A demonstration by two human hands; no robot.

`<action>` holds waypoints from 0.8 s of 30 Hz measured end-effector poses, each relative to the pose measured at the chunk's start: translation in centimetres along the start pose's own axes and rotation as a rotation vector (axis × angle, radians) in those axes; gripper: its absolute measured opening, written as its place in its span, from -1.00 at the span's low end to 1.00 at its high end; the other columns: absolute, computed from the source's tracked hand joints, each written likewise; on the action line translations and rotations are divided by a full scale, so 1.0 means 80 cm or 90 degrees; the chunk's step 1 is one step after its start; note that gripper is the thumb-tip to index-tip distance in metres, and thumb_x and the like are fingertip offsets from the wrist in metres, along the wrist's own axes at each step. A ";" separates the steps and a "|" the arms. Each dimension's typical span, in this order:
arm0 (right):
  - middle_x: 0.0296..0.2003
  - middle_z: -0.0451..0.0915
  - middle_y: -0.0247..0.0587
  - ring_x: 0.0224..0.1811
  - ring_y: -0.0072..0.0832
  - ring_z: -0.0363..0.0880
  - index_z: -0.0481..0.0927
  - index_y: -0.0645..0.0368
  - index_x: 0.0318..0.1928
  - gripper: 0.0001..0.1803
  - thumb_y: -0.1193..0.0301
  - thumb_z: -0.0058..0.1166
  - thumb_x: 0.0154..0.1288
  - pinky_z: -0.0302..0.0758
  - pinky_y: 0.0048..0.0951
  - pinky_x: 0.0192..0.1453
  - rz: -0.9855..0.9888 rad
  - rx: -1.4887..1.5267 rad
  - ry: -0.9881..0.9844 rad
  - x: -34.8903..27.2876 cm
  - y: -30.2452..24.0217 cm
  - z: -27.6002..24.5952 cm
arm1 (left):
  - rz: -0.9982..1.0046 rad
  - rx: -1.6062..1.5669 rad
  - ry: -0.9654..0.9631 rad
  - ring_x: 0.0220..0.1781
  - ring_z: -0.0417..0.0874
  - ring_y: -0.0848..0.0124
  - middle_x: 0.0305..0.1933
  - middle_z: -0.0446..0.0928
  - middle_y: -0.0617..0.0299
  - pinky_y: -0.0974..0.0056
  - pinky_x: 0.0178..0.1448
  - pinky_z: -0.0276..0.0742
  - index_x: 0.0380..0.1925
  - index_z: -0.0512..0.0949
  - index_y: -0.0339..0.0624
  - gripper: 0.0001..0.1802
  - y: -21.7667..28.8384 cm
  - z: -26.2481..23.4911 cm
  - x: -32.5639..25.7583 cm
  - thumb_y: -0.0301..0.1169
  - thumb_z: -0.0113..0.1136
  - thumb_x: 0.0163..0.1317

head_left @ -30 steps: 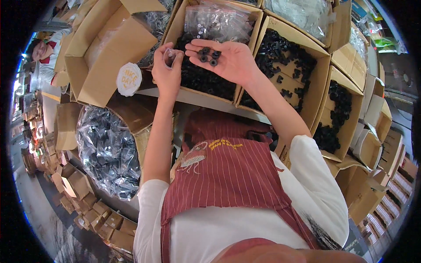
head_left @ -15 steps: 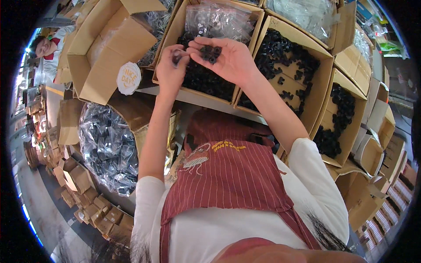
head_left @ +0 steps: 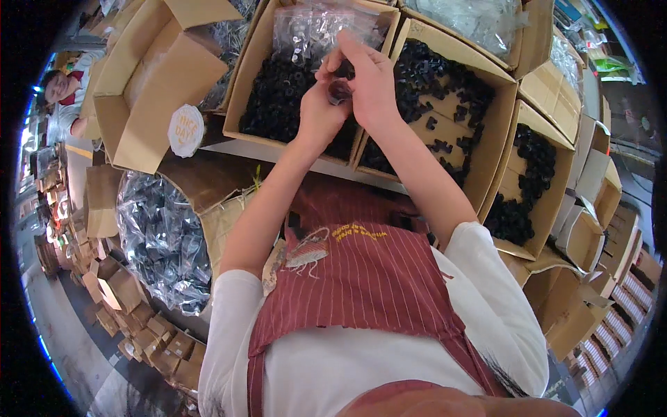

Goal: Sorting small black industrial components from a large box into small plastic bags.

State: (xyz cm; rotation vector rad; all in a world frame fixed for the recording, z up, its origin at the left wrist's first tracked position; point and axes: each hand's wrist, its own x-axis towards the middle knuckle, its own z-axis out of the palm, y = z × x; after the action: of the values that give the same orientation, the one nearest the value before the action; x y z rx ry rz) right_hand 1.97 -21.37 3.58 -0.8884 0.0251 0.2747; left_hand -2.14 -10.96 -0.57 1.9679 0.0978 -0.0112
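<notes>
My hands meet above a cardboard box of small black plastic parts. My left hand is closed round what looks like a small clear plastic bag, its round mouth facing up. Right against it, my right hand is cupped with its fingers curled over the bag's mouth. A few black parts show between the right fingers; the rest of what it holds is hidden. Clear zip bags with small pieces inside lie at the back of the same box.
To the right stand boxes of black clips and more black pieces. Clear bags fill a box behind. At left are an open carton with a white round label and a heap of bagged dark parts. Another person is at far left.
My right hand has turned from palm up, showing black parts, to curled over the bag's mouth. My left hand has moved right, bringing the bag up against it.
</notes>
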 end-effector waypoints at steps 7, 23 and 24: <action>-0.46 0.67 -0.18 -0.36 -0.47 0.63 0.65 0.25 -0.32 -0.62 0.17 0.07 0.47 0.51 -0.43 -0.16 -0.064 -0.037 -0.062 0.001 -0.001 -0.001 | 0.009 -0.051 0.028 -0.09 0.65 0.41 -0.13 0.66 0.16 0.30 0.07 0.52 0.00 0.54 -0.37 -0.57 -0.004 0.002 0.002 -0.52 0.32 0.09; 0.24 0.55 0.01 0.36 -0.30 0.44 0.62 0.31 0.13 -0.50 0.20 -0.01 0.35 0.34 -0.36 0.39 -0.114 -0.114 -0.241 -0.002 -0.013 -0.002 | 0.076 -0.221 0.084 -0.06 0.68 0.45 -0.12 0.68 0.18 0.33 0.07 0.56 -0.05 0.55 -0.29 -0.63 0.014 -0.005 -0.003 -0.59 0.32 0.09; 0.25 0.55 -0.01 0.38 -0.30 0.42 0.66 0.28 0.05 -0.56 0.27 0.04 0.27 0.34 -0.35 0.40 -0.114 -0.139 -0.275 0.001 -0.017 -0.010 | 0.078 -0.221 0.088 -0.06 0.68 0.45 -0.12 0.68 0.18 0.33 0.07 0.56 -0.05 0.55 -0.29 -0.63 0.013 -0.006 -0.003 -0.59 0.32 0.09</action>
State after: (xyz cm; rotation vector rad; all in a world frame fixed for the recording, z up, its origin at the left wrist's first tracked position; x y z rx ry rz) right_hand 2.42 -22.80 4.10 -1.0248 -0.4906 0.3003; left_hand -2.30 -10.92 0.57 1.6229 0.0643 0.2086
